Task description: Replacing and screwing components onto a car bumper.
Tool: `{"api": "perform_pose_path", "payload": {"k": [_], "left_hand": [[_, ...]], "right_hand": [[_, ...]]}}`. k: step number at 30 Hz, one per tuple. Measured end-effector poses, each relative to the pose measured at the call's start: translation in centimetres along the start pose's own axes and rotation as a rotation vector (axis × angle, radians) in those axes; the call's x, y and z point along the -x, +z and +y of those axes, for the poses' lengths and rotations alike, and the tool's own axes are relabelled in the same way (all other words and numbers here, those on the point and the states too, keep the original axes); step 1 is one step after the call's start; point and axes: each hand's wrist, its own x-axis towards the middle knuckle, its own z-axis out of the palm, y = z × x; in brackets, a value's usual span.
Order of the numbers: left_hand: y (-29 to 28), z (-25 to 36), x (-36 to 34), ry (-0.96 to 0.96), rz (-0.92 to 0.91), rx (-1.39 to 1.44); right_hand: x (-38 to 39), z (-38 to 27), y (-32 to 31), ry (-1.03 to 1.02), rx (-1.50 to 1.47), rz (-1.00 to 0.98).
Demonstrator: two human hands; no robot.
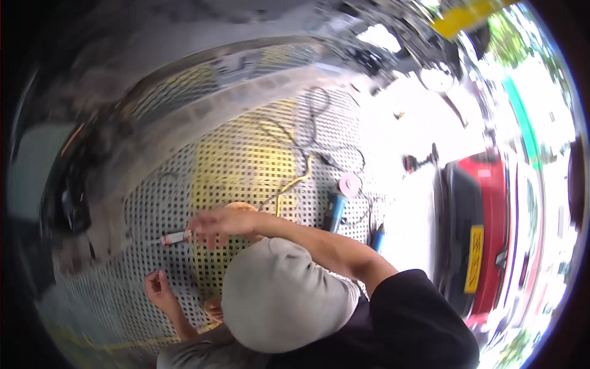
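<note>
Head view: a screwdriver (174, 237) with a red handle is held over a perforated metal panel (246, 160).

The right hand (220, 224) grips the screwdriver's handle, its tip pointing left just above the panel's holes. The left hand (158, 288) hovers lower left, fingers loosely curled, holding nothing visible. A grey cap (279, 295) fills the foreground. Further right on the panel lies a blue angle grinder (339, 203) among black cables (310, 123). A red car (485, 234) stands at the far right.

Co-worker over the perforated floor, seen from my head camera.
I see a person in a grey cap (279, 298) holding a screwdriver (174, 237) above the metal grating (246, 160); an angle grinder (339, 200) lies nearby.
</note>
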Motion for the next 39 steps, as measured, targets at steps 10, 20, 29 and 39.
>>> {"api": "perform_pose_path", "payload": {"k": [10, 20, 29, 39], "left_hand": [[9.3, 8.2, -15.4, 0.109, -0.342, 0.223], [7.2, 15.2, -17.6, 0.29, -0.746, -0.074], [4.1, 10.8, -13.2, -0.008, -0.911, -0.414], [16.8, 13.2, -8.8, -0.119, -1.422, -0.472]], "right_hand": [[8.8, 1.3, 1.0, -0.014, 0.345, 0.136], [8.6, 5.6, 4.0, -0.194, 0.312, 0.146], [31.2, 25.4, 11.2, 0.201, -0.63, 1.468], [42.4, 37.6, 35.0, 1.282, -0.565, 1.443]]}}
